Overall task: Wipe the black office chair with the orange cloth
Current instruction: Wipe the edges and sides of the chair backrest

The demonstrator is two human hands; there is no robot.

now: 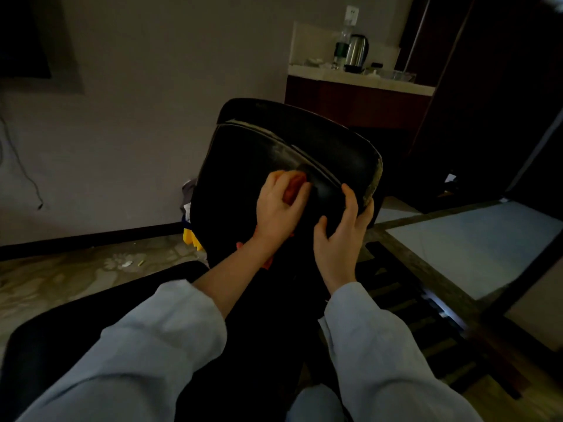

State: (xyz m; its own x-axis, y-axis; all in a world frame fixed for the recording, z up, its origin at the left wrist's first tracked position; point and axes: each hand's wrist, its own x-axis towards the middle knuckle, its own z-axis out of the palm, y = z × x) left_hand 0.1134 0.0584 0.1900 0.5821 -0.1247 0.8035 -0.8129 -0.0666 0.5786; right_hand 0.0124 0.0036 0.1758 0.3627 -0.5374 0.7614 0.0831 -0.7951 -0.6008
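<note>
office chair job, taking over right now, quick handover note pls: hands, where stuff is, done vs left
Left hand: presses the bunched orange cloth against the middle of the chair back.
Right hand: grips the right edge of the chair back, steadying it.
Done: wiping is under way mid-back; how much is already clean cannot be told in this dim light.
Left: pale marks along the seam just above the cloth, the worn right edge, then the rest of the chair.
</note>
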